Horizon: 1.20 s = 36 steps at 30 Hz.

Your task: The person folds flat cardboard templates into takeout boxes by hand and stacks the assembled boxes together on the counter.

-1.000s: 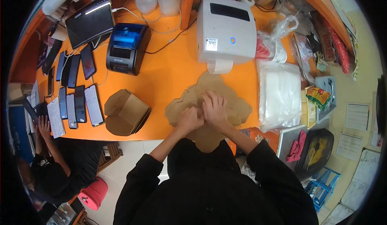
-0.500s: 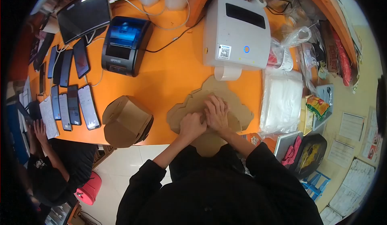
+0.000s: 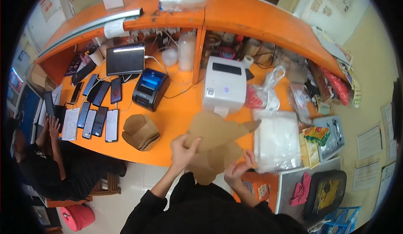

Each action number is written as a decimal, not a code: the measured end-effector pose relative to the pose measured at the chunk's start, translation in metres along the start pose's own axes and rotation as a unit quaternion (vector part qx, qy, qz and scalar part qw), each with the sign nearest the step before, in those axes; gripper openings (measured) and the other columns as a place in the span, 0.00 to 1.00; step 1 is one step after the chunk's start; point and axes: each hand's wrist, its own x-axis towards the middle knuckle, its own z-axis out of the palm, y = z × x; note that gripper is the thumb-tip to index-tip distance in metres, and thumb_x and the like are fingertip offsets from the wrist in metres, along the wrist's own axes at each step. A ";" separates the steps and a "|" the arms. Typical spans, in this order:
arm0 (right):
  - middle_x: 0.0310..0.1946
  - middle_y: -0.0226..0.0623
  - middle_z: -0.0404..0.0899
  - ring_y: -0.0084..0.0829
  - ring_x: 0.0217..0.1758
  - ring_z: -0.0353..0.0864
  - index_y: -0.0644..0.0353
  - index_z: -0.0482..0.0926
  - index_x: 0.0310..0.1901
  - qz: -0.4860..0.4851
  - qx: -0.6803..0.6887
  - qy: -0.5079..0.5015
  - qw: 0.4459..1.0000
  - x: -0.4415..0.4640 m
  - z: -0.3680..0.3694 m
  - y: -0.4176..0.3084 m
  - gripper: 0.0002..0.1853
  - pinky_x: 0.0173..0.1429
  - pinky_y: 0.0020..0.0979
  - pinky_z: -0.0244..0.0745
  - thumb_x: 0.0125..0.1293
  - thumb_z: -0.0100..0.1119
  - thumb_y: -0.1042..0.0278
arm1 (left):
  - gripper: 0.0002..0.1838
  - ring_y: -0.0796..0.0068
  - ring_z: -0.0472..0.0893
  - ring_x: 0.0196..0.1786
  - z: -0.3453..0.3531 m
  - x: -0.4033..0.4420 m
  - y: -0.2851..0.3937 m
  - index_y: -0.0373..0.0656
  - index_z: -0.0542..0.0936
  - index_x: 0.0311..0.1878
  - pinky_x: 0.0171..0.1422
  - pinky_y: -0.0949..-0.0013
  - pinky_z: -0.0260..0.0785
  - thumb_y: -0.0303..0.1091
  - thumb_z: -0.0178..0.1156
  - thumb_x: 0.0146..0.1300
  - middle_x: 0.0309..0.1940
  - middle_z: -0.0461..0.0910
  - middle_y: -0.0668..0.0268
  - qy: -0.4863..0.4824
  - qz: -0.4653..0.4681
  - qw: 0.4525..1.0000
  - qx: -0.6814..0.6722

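Observation:
My left hand grips the left edge of a brown cardboard box blank, its thumb on top of the board. The blank is creased and lifted off the table, with one panel raised at the back and another hanging toward me over the table's front edge. My right hand is near the blank's lower right side, fingers apart and holding nothing; whether a fingertip touches the board I cannot tell. To the left, a folded cardboard box stands with its flaps up.
Behind the blank is a white label printer; a black receipt printer is left of it. Clear plastic bags lie to the right. Several phones and a tablet occupy the left, where another person's hand rests.
The blank has come up off the table and turned in my left hand. My right hand has left the middle of it and moved to its right side. The camera view has tilted up.

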 end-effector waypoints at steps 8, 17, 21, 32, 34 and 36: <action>0.60 0.35 0.64 0.32 0.61 0.64 0.58 0.58 0.63 0.562 0.570 0.025 0.599 0.014 -0.036 0.000 0.29 0.64 0.37 0.60 0.62 0.57 0.71 | 0.19 0.75 0.79 0.45 0.010 -0.053 0.033 0.38 0.77 0.49 0.50 0.69 0.71 0.45 0.51 0.68 0.42 0.80 0.65 -0.014 -0.225 0.882 -0.414; 0.53 0.36 0.73 0.33 0.54 0.72 0.63 0.71 0.54 0.351 0.297 -0.304 0.834 0.051 -0.081 -0.012 0.22 0.56 0.34 0.68 0.56 0.62 0.74 | 0.33 0.60 0.60 0.66 0.049 -0.072 -0.034 0.41 0.54 0.67 0.68 0.58 0.53 0.45 0.51 0.65 0.65 0.57 0.58 0.130 -0.156 0.933 -0.296; 0.50 0.39 0.74 0.38 0.54 0.71 0.65 0.74 0.49 -0.018 0.146 -0.412 0.899 0.070 -0.072 -0.004 0.22 0.55 0.35 0.68 0.50 0.61 0.75 | 0.37 0.61 0.60 0.64 0.028 -0.077 -0.018 0.45 0.54 0.66 0.66 0.54 0.52 0.41 0.60 0.57 0.63 0.58 0.59 0.257 0.243 0.920 0.172; 0.49 0.44 0.69 0.43 0.54 0.68 0.65 0.72 0.51 -0.216 -0.031 -0.499 0.839 -0.057 -0.043 0.066 0.22 0.56 0.39 0.68 0.51 0.51 0.76 | 0.25 0.65 0.71 0.45 0.012 -0.124 -0.122 0.44 0.75 0.51 0.49 0.64 0.68 0.35 0.63 0.45 0.42 0.72 0.68 -0.142 0.280 0.835 0.452; 0.49 0.45 0.69 0.44 0.53 0.68 0.65 0.72 0.51 -0.165 -0.032 -0.510 0.843 -0.053 -0.042 0.062 0.23 0.57 0.39 0.68 0.49 0.53 0.78 | 0.24 0.65 0.71 0.45 0.014 -0.121 -0.120 0.44 0.76 0.51 0.49 0.65 0.69 0.35 0.62 0.46 0.42 0.71 0.68 -0.135 0.276 0.838 0.451; 0.49 0.44 0.69 0.45 0.54 0.67 0.66 0.72 0.50 -0.116 -0.012 -0.545 0.830 -0.044 -0.040 0.060 0.23 0.57 0.39 0.68 0.46 0.55 0.79 | 0.24 0.65 0.72 0.43 0.014 -0.117 -0.111 0.44 0.77 0.49 0.47 0.65 0.70 0.33 0.62 0.44 0.40 0.73 0.68 -0.137 0.267 0.852 0.429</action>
